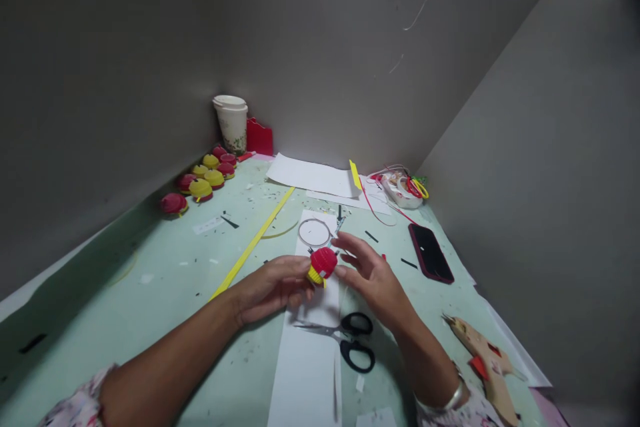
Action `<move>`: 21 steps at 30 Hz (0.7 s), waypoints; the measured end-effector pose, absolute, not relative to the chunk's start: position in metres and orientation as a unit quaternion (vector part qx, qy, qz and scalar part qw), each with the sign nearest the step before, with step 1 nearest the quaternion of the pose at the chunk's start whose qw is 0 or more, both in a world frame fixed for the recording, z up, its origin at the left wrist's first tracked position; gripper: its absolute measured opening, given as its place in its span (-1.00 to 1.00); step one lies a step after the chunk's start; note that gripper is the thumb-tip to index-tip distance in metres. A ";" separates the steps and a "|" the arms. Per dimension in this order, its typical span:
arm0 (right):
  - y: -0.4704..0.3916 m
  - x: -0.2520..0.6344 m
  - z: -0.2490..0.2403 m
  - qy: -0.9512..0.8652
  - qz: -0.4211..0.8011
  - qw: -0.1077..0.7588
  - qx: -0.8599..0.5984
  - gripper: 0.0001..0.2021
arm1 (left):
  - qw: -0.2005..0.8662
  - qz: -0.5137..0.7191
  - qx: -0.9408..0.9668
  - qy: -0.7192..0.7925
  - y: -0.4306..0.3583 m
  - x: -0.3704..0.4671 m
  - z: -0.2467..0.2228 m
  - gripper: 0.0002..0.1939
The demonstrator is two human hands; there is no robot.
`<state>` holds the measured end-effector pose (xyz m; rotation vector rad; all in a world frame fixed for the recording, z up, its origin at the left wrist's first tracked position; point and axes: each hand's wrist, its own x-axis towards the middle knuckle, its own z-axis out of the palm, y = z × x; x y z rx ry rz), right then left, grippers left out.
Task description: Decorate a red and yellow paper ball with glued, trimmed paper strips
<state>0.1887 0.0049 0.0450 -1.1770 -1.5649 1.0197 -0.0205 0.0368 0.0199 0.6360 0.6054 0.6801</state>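
Note:
A small red and yellow rounded piece [324,263] is held up over a white paper strip [305,360]. My left hand [280,285] grips its left side between thumb and fingers. On the other side, my right hand [367,272] has its fingers apart, with the thumb close to or touching the red part. Scissors with black handles [356,341] lie on the paper just below the hands. Beyond the piece, a thin ring [314,232] rests on the strip.
Several red and yellow pieces [201,189] and a cup [233,123] stand at the back left. A yellow strip [253,245] runs diagonally. White sheets [313,175] lie at the back. At right are a phone [431,253] and a glue gun [486,360].

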 end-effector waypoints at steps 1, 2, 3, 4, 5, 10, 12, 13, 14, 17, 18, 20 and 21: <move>0.001 0.191 0.045 -0.645 0.376 0.440 -0.498 -0.55 | 0.850 0.342 0.280 0.287 0.038 -0.021 0.020 -0.81; -0.005 0.195 0.045 -0.660 0.337 0.422 -0.522 -0.58 | 0.849 0.361 0.257 0.288 0.039 -0.021 0.021 -0.83; -0.013 0.198 0.044 -0.681 0.299 0.390 -0.543 -0.64 | 0.847 0.379 0.237 0.289 0.040 -0.021 0.021 -0.85; -0.021 0.202 0.043 -0.708 0.263 0.351 -0.554 -0.70 | 0.844 0.394 0.220 0.289 0.042 -0.021 0.022 -0.86; -0.030 0.205 0.040 -0.734 0.240 0.313 -0.552 -0.73 | 0.842 0.407 0.205 0.289 0.043 -0.021 0.022 -0.87; -0.067 0.208 0.025 -0.803 0.187 0.158 -0.543 -0.69 | 0.844 0.426 0.170 0.279 0.046 -0.019 0.022 -0.85; -0.073 0.206 0.022 -0.812 0.156 0.114 -0.550 -0.62 | 0.846 0.423 0.171 0.275 0.046 -0.019 0.022 -0.85; -0.074 0.204 0.020 -0.815 0.138 0.096 -0.554 -0.57 | 0.846 0.424 0.172 0.274 0.046 -0.019 0.021 -0.85; -0.075 0.204 0.019 -0.818 0.121 0.081 -0.556 -0.52 | 0.845 0.425 0.173 0.274 0.046 -0.019 0.021 -0.85; -0.076 0.205 0.016 -0.824 0.080 0.059 -0.558 -0.42 | 0.844 0.421 0.176 0.282 0.046 -0.019 0.022 -0.87; -0.075 0.206 0.015 -0.826 0.072 0.059 -0.557 -0.40 | 0.844 0.417 0.179 0.286 0.046 -0.019 0.022 -0.86; -0.075 0.209 0.012 -0.833 0.063 0.065 -0.546 -0.40 | 0.846 0.411 0.180 0.288 0.046 -0.019 0.023 -0.83; -0.075 0.211 0.012 -0.838 0.064 0.069 -0.538 -0.40 | 0.846 0.412 0.180 0.288 0.046 -0.019 0.023 -0.83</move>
